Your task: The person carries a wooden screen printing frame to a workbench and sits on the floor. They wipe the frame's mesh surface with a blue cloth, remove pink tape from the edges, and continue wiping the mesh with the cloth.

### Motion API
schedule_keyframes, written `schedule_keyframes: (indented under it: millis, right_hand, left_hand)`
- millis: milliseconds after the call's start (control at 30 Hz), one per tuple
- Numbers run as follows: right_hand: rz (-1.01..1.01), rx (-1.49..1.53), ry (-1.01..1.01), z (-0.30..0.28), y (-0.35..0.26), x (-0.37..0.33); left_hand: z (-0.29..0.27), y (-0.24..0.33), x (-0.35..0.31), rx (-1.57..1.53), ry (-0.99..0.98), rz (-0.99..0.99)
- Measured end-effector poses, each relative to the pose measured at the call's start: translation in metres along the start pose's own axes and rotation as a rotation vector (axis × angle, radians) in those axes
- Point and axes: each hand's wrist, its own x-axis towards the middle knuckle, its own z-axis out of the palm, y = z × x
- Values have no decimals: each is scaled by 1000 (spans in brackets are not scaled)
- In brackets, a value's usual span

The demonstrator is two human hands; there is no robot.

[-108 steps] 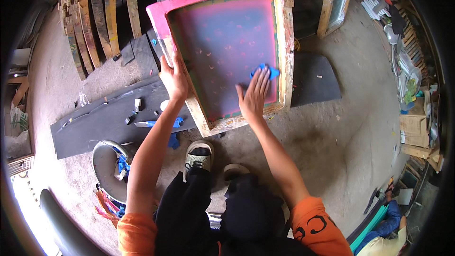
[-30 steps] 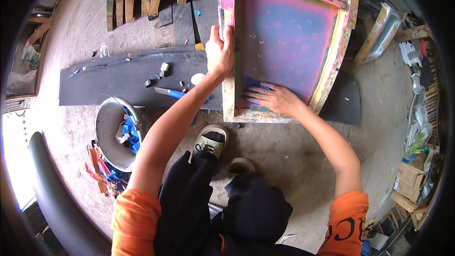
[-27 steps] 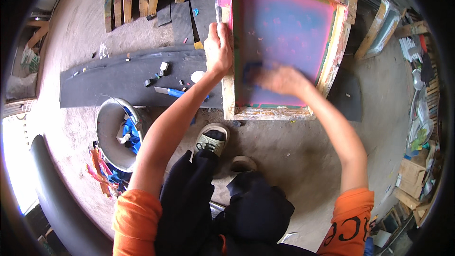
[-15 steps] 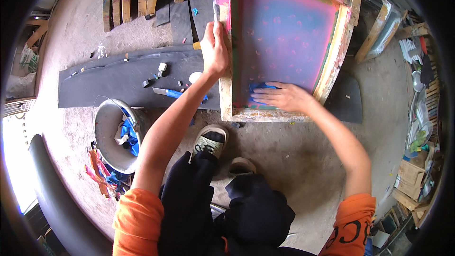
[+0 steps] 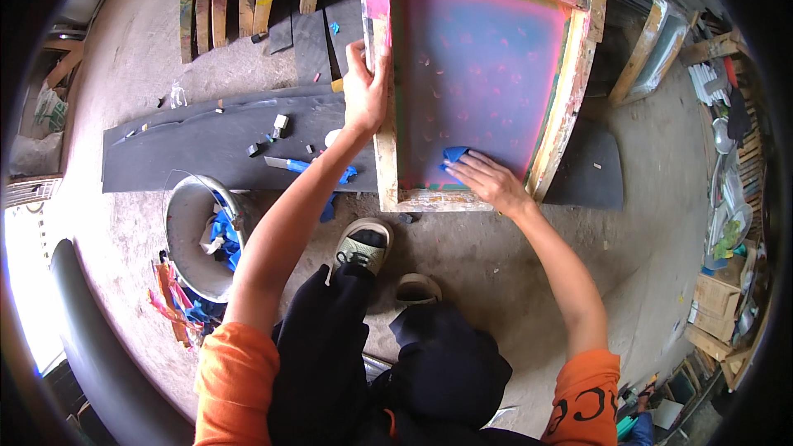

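Note:
A wooden screen-printing frame (image 5: 558,136), its far side painted pink, stands in front of me with a bluish-purple, pink-edged mesh (image 5: 487,66). My left hand (image 5: 365,91) is closed around the frame's left side, fingers partly hidden behind the wood. My right hand (image 5: 489,180) holds a blue cloth (image 5: 453,154) against the lower part of the mesh, its fingers together and stretched over the cloth. Faint curved pink marks dot the mesh.
A grey bucket (image 5: 183,235) with blue rags stands left of my feet. On a black sheet (image 5: 165,149) lie a blue-handled knife (image 5: 289,164) and small blocks. Several wooden frames (image 5: 223,0) lean at the far left; another frame (image 5: 648,49) stands right, near clutter along the wall.
The frame has shifted slightly left and nearer in view. My right hand has slid a little right across the mesh, showing more of the cloth, and my right elbow has come inward.

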Motion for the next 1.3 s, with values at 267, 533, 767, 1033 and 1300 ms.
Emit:
schedule_keyframes:
  millis: [267,533,767,1033,1300]
  right_hand:
    - [1051,892,733,-29,-34,69]
    - [1197,1463,858,-10,-80,86]
    - [1222,1671,742,-25,-90,82]
    - [1182,1768,717,-30,-108,102]
    - [1152,1795,641,-27,-109,93]
  left_hand:
    - [-82,-8,-12,-31,-70,103]
    - [-108,-73,-69,305,-275,202]
    - [-108,-89,-82,249,-221,69]
    - [-112,6,-82,169,-550,281]
    - [-96,19,-85,481,-507,493]
